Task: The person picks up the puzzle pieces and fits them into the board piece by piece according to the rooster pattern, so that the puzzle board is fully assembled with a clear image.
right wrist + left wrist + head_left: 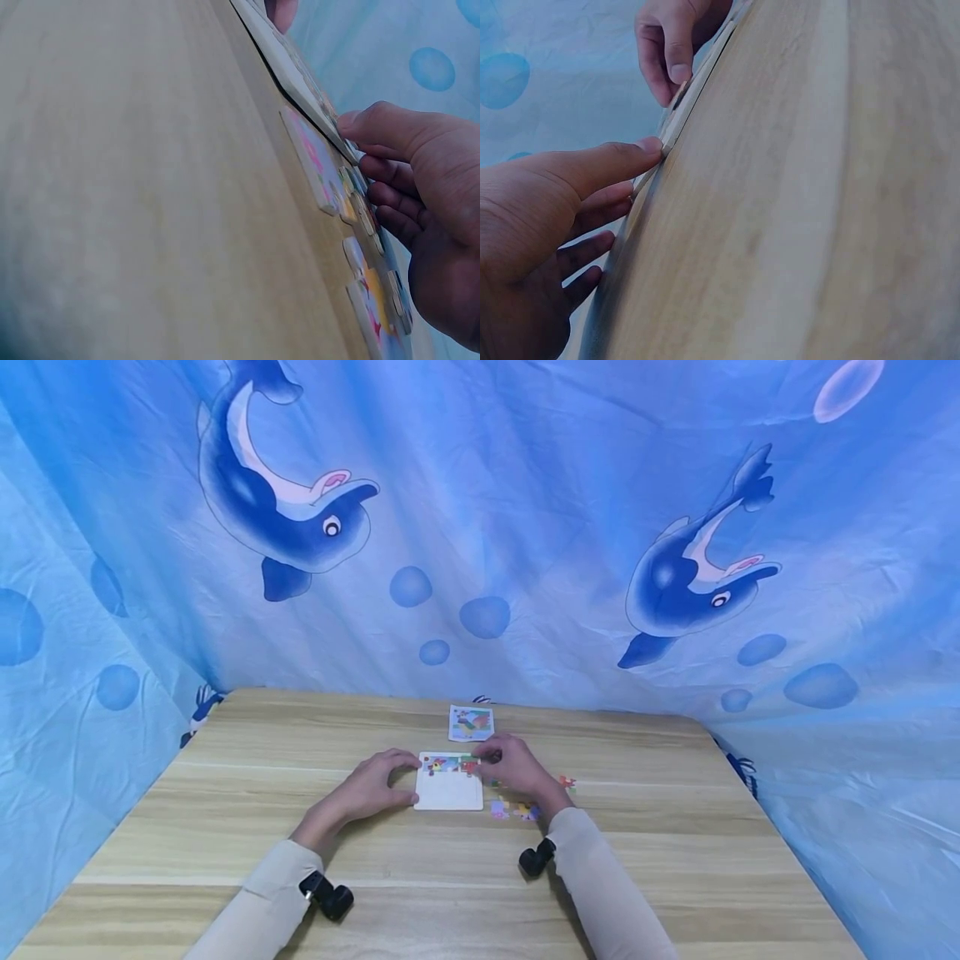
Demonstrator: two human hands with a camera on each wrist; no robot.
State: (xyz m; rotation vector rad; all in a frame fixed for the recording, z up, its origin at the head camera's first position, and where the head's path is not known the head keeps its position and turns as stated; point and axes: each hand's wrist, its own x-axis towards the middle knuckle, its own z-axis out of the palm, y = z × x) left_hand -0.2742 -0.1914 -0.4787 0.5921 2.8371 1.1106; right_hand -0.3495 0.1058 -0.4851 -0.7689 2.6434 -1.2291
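L hand (pixel 372 785) & R hand (pixel 513 766) working at white, rectangular puzzle board (pixel 448 793) on pale wood-grain table (pixel 420 885)
L thumb & fingers touching its left edge, wide apart; R fingers bending narrowly at upper right, can't tell if pinching a pc; flat, multicoloured jigsaw pcs (pixel 500 810) lying just right; white-bordered picture card (pixel 472 724) lying beyond.

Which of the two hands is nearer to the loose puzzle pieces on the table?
Right. The right hand is close beside the loose puzzle pieces, at the right edge of the puzzle board. The left hand is farther, at the board's left edge.
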